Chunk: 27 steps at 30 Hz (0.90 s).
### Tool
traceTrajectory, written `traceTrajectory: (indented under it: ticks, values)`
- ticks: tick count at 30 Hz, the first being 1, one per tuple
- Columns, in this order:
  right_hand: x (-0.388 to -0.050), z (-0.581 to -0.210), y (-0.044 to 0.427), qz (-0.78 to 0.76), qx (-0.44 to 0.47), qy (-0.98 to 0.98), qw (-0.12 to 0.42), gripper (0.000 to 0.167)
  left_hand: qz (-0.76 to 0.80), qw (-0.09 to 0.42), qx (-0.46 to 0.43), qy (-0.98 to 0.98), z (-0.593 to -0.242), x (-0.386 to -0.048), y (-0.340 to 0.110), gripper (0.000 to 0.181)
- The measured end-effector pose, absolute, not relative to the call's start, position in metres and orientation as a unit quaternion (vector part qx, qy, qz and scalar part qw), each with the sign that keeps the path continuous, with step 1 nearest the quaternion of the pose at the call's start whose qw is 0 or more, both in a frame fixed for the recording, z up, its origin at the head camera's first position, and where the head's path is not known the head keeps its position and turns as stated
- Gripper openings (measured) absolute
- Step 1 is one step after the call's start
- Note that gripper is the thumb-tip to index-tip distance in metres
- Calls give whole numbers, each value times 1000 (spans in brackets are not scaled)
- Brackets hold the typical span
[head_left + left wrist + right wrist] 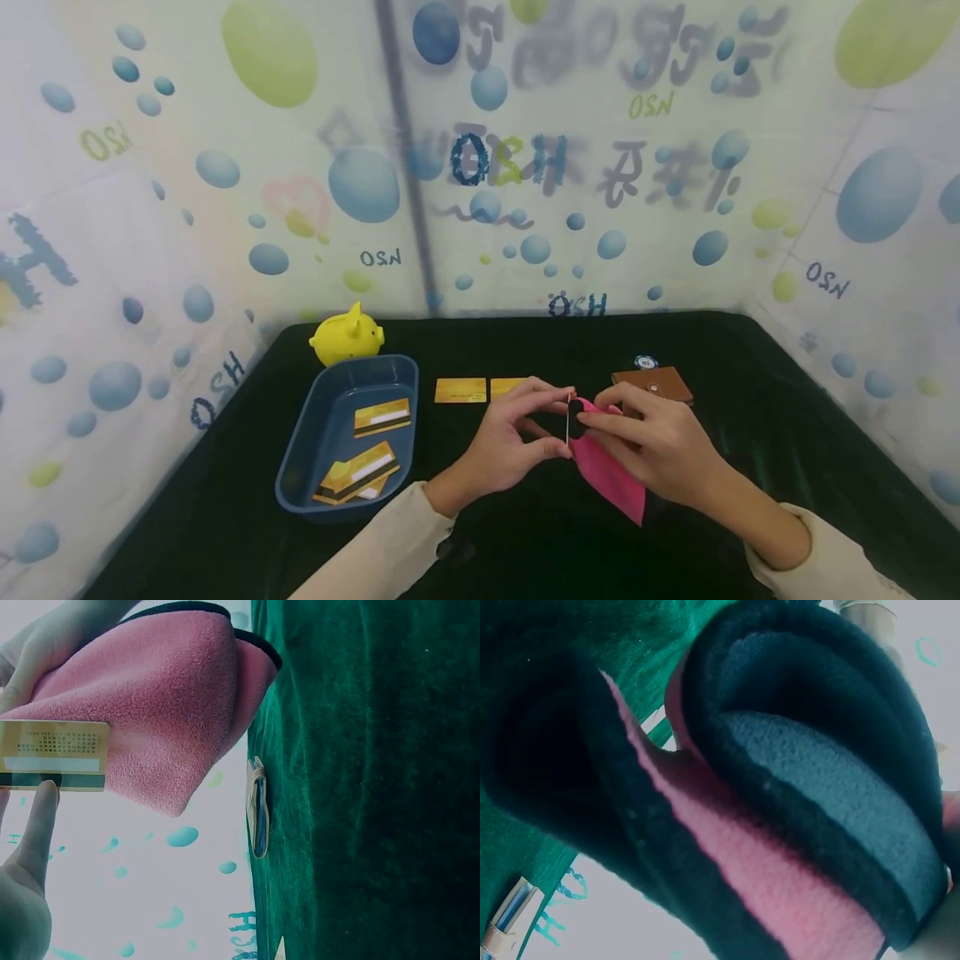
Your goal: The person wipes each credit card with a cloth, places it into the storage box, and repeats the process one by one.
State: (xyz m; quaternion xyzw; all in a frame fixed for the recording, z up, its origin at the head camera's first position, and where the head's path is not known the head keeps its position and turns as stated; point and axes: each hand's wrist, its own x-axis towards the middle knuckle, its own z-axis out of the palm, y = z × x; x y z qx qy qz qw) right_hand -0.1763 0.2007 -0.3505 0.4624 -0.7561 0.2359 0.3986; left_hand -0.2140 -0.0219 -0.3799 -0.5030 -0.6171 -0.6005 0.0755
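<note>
My left hand [506, 437] pinches a gold card [52, 735] between thumb and fingers at its edges, with the card standing edge-on to the head view. A dark stripe and a pale strip run along the face seen in the left wrist view. Bunched in my right hand [663, 437] is a pink cloth [611, 479] with a black border; its grey-blue side shows in the right wrist view. The right fingers hold a dark folded part of it against the card. Loose cloth hangs below the hands. Some right fingertips are hidden by the folds.
A blue tray [330, 412] at left contains several gold cards [382, 417]. Behind it stands a yellow piggy bank [347, 336]. Another gold card [461, 390] lies beyond my left hand, beside a partly covered one. A brown wallet [667, 382] and a poker chip [646, 362] lie behind my right hand.
</note>
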Motion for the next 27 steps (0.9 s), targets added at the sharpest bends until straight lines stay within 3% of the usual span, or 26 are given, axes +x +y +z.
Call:
traceTrajectory:
  ticks: [13,27]
  values:
    - [-176,-350,204,244,433,-791,356,43,-601,73,-519,-603,-361,-200,-25,62]
    - [-174,-350,201,255,441,-772,380,42,-599,80,-525,-599,-363,-197,-24,66]
